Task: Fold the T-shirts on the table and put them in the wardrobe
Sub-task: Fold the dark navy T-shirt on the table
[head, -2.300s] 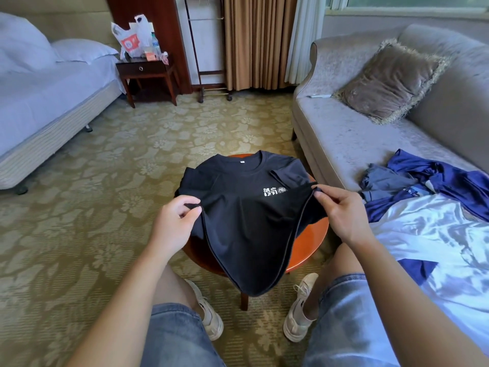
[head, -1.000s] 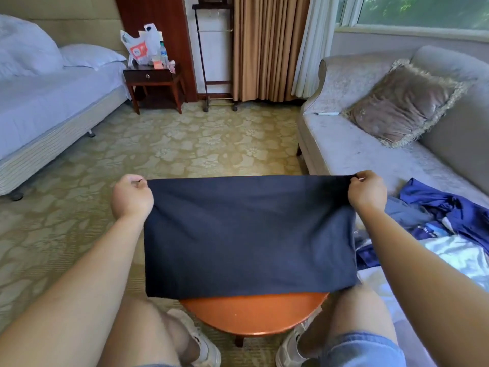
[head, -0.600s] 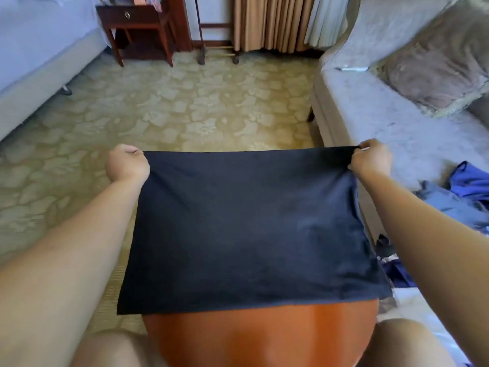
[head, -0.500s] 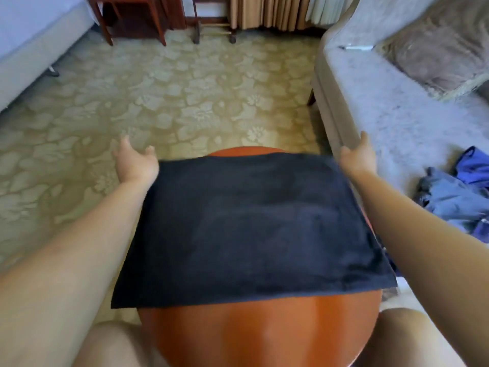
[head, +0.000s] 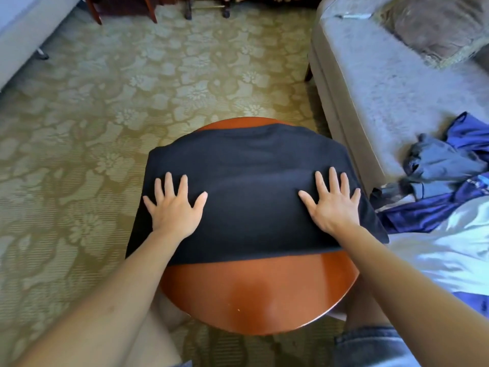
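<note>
1. Nearest: the hem of denim shorts (head: 367, 343) at lower right. Two bare forearms reach forward over the table.
2. Round reddish-brown table (head: 259, 295). Its near part is bare and glossy.
3. Black T-shirt (head: 251, 165) lies flat across the far part of the table, folded into a wide rectangle. Both side ends overhang the rim and droop. A thin arc of tabletop shows beyond its far edge.
4. Left hand (head: 173, 210): palm down on the left part of the shirt, fingers straight and spread apart, gripping nothing.
5. Right hand (head: 333, 207): palm down on the right part, fingers likewise straight and splayed, flat on the cloth.
6. Right of the table: white fabric (head: 449, 247) nearer, then a crumpled blue garment (head: 465, 139) and a grey garment (head: 439, 165), heaped on the sofa (head: 370, 83). Contact with the shirt's right corner: cannot tell.
7. Floral olive carpet (head: 132, 96) beyond and left of the table.
8. Fringed brown cushion (head: 436, 25) at the sofa's far end.
9. Farthest: the bed edge (head: 23, 30) at upper left and dark wooden furniture legs (head: 121, 9) along the top.
</note>
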Demonstrator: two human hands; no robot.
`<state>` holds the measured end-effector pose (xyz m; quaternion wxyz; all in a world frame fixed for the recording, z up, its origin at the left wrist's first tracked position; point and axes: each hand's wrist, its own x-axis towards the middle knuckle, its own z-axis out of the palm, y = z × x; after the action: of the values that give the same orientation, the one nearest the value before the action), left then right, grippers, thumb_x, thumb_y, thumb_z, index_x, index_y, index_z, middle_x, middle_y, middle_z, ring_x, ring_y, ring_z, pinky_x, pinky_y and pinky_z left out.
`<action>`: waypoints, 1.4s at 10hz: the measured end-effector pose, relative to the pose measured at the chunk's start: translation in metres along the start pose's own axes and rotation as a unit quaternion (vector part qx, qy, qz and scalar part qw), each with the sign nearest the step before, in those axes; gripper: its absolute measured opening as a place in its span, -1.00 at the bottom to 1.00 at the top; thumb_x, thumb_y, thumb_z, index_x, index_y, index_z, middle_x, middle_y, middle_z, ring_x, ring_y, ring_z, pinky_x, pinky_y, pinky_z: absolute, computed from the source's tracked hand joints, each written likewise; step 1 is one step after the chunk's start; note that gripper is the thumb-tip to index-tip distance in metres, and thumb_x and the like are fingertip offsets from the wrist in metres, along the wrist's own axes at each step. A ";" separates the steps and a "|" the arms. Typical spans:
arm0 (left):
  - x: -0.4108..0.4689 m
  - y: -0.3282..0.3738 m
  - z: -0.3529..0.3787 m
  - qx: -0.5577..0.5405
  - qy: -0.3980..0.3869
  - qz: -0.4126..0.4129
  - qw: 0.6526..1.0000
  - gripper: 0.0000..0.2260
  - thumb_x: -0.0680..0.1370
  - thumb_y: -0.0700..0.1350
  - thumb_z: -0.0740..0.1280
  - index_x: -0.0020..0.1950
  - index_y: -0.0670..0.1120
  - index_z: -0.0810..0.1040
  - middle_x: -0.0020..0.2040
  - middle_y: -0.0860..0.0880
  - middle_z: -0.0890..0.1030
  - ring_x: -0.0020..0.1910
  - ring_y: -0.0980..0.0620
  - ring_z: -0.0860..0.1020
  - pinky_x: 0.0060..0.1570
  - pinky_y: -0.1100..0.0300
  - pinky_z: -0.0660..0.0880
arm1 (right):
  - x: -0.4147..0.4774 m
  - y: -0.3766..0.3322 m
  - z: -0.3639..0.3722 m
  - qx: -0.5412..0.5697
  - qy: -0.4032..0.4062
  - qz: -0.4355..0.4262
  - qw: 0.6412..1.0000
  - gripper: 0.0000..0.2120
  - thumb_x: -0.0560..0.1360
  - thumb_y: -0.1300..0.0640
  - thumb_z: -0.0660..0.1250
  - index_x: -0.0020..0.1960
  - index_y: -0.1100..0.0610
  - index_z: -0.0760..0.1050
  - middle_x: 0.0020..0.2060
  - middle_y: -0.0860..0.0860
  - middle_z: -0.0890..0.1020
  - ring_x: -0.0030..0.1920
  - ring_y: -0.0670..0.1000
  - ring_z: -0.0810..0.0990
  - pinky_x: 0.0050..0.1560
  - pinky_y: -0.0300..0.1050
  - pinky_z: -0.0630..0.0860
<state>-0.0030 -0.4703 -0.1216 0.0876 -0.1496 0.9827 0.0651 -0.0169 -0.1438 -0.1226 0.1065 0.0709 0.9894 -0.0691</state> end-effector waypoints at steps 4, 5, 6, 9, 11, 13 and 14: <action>-0.014 0.004 -0.001 -0.077 0.043 0.016 0.996 -0.45 0.63 0.23 -0.06 0.58 0.03 0.15 0.61 -0.04 0.04 0.58 -0.07 -0.08 0.51 -0.19 -0.09 | -0.012 -0.023 -0.009 -0.019 -0.011 0.030 0.999 -0.25 0.54 -0.41 -0.11 0.59 -0.03 -0.11 0.58 0.08 -0.15 0.56 0.19 -0.20 0.45 0.38 -0.15; -0.022 -0.002 -0.003 -0.107 0.083 0.013 0.991 -0.51 0.66 0.11 0.02 0.57 -0.01 0.18 0.59 -0.08 0.08 0.57 -0.09 -0.04 0.50 -0.21 -0.09 | -0.029 -0.034 0.005 0.011 -0.002 -0.025 1.000 -0.28 0.54 -0.40 -0.12 0.59 -0.07 -0.10 0.58 0.03 -0.16 0.56 0.14 -0.22 0.47 0.35 -0.17; -0.031 -0.008 -0.005 -0.096 0.089 -0.027 0.991 -0.45 0.62 0.10 0.15 0.58 -0.02 0.11 0.58 -0.13 0.06 0.56 -0.17 -0.03 0.49 -0.20 -0.04 | -0.032 -0.028 0.013 0.015 -0.003 -0.021 1.000 -0.29 0.54 -0.40 -0.16 0.59 -0.09 -0.07 0.59 -0.01 -0.13 0.56 0.11 -0.22 0.49 0.32 -0.18; -0.030 -0.007 -0.037 -0.238 -0.005 -0.170 0.956 -0.07 0.40 0.16 0.49 0.59 0.03 -0.01 0.47 -0.17 0.25 0.45 -0.20 0.26 0.31 -0.13 0.34 | -0.034 -0.010 0.013 -0.002 0.004 -0.015 1.000 -0.29 0.53 -0.41 -0.18 0.59 -0.10 -0.07 0.59 -0.02 -0.12 0.57 0.09 -0.21 0.50 0.29 -0.17; -0.022 -0.019 -0.042 -0.298 -0.055 -0.186 0.935 -0.07 0.41 0.00 0.53 0.59 0.02 -0.01 0.46 -0.08 0.35 0.38 -0.20 0.39 0.31 -0.09 0.38 | -0.034 -0.010 0.013 -0.005 0.008 -0.016 1.000 -0.29 0.53 -0.41 -0.19 0.58 -0.10 -0.07 0.59 -0.02 -0.11 0.57 0.09 -0.20 0.50 0.29 -0.16; -0.016 -0.026 -0.045 -0.354 -0.081 -0.138 0.922 -0.11 0.48 -0.20 0.47 0.60 0.01 -0.06 0.53 -0.04 0.26 0.45 -0.16 0.31 0.37 -0.05 0.33 | -0.032 -0.009 0.014 -0.009 0.009 -0.015 1.000 -0.28 0.52 -0.42 -0.20 0.59 -0.10 -0.08 0.59 -0.02 -0.11 0.57 0.09 -0.20 0.50 0.29 -0.16; -0.015 -0.034 -0.045 -0.376 -0.104 -0.091 0.916 -0.09 0.49 -0.23 0.45 0.60 0.11 -0.12 0.54 0.00 0.23 0.47 -0.12 0.30 0.40 -0.08 0.32 | -0.032 -0.009 0.015 -0.013 0.009 -0.016 1.000 -0.28 0.52 -0.42 -0.20 0.59 -0.10 -0.08 0.59 -0.02 -0.12 0.57 0.09 -0.20 0.50 0.29 -0.15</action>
<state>0.0148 -0.5057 -0.0783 0.1322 -0.2528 0.8532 0.4367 0.0159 -0.1586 -0.1291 0.0970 0.0542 0.9921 -0.0577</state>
